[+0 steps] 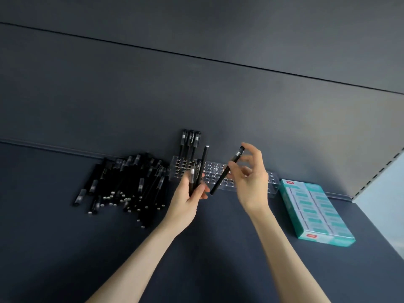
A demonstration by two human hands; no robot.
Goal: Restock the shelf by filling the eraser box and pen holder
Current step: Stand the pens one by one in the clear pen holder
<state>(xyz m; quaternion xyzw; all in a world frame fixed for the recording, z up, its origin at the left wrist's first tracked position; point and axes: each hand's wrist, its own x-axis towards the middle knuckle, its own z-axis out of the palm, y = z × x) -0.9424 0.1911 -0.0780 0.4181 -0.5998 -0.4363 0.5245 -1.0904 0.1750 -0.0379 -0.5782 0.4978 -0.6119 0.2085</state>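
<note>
The shelf (65, 248) looks matt and smooth; the pen holder (220, 171) is clear glossy plastic; the eraser box (314, 213) is glossy; the pens (131, 182) are black with clear caps.

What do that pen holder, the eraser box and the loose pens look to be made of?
Pen holder: clear hard plastic, likely acrylic; the shelf shows through it and its edges glint. Eraser box: seemingly printed cardboard, teal and white, slightly glossy. Pens: black plastic barrels, matte, with see-through caps and small silvery tips.
</note>
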